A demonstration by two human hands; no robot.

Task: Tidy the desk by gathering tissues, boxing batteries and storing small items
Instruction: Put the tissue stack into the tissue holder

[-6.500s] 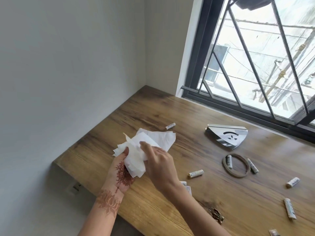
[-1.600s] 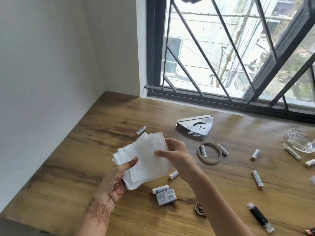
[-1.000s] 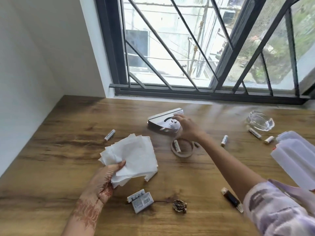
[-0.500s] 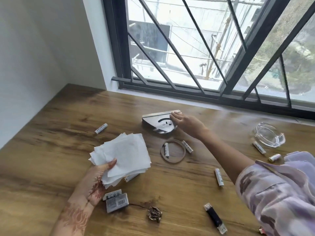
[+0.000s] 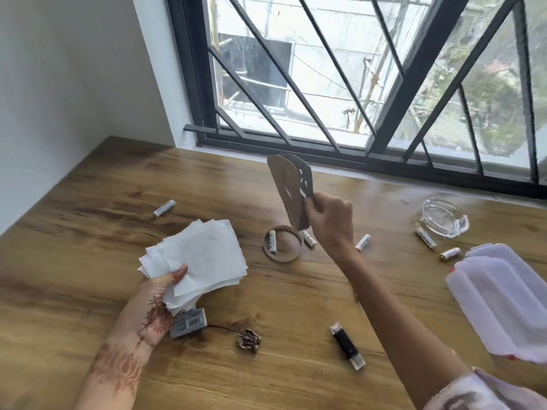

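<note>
Fingers (image 5: pixel 177 273) of the left hand (image 5: pixel 148 312) hold the tissues (image 5: pixel 201 255). The right hand (image 5: pixel 331 220) grips the metal holder (image 5: pixel 290 187). Batteries (image 5: pixel 164 208) lie loose on the tabletop (image 5: pixel 88 232), not boxed yet.

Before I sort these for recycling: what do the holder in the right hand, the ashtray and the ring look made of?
Holder: probably polished metal, steel-like; a thin sheet with cut-out holes, its face mirroring brown tones.
Ashtray: clear glass; see-through, thick edges glinting.
Ring: matte tan, perhaps cardboard or wood; the look leaves it open.
</note>
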